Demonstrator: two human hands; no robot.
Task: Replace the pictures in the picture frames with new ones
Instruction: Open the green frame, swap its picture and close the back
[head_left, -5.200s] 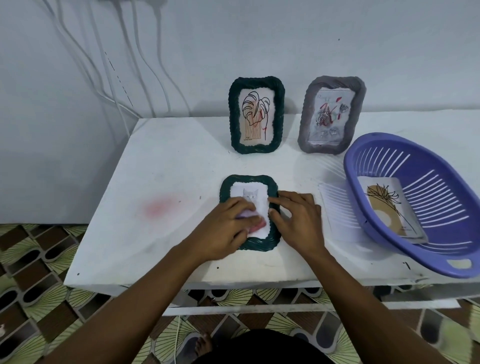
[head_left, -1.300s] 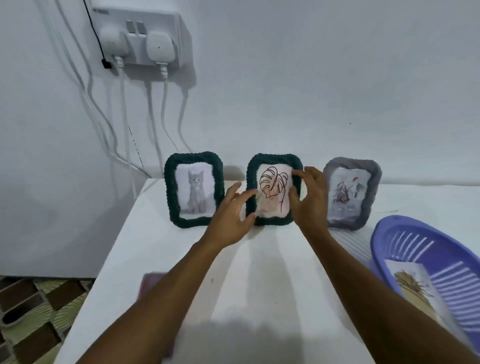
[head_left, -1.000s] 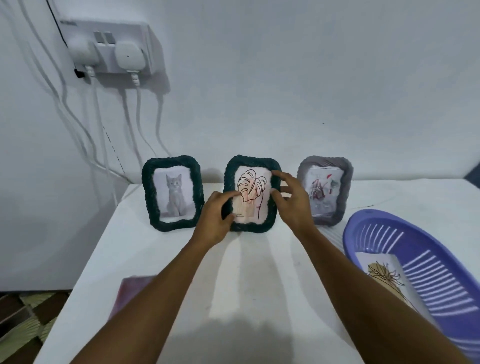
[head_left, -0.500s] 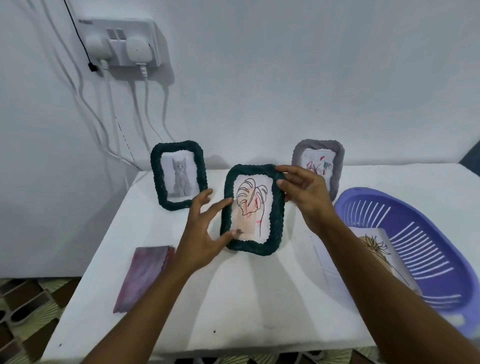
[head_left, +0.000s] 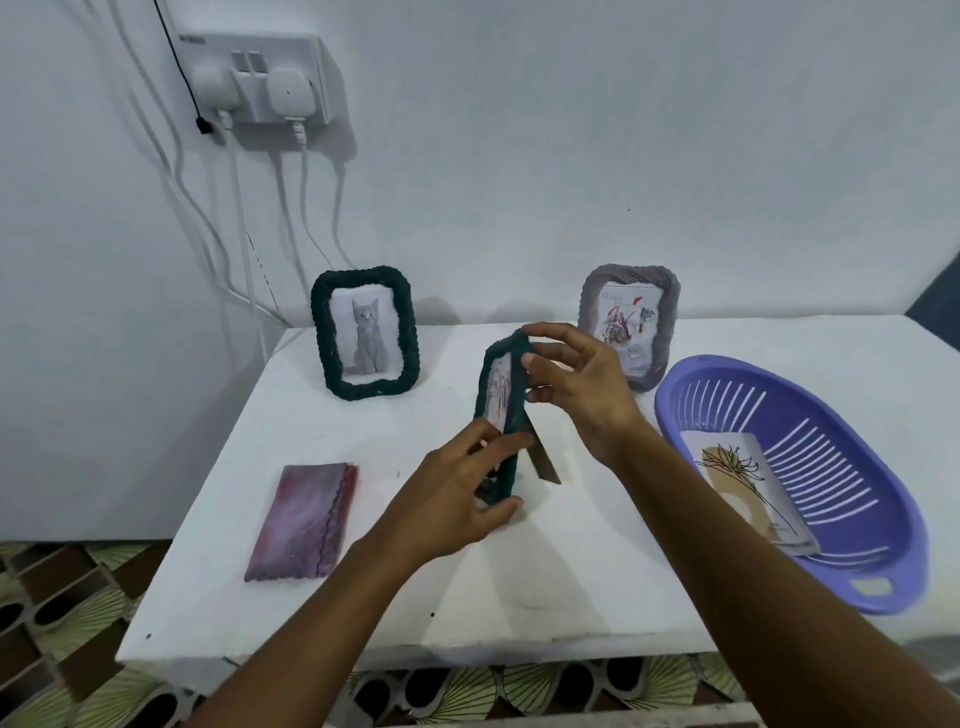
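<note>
While both hands pinch the dark green frame (head_left: 503, 415), left hand (head_left: 457, 499) low, right hand (head_left: 576, 384) top, turn it slowly; kickstand (head_left: 543, 460) swings loose.

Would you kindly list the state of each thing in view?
Cat frame: upright at the wall.
Grey frame: upright, filled.
Leaf frame: held edge-on, stand out.
Left hand: gripping its bottom.
Right hand: gripping its top.
Basket: holds one picture.
Pouch: flat.
</note>
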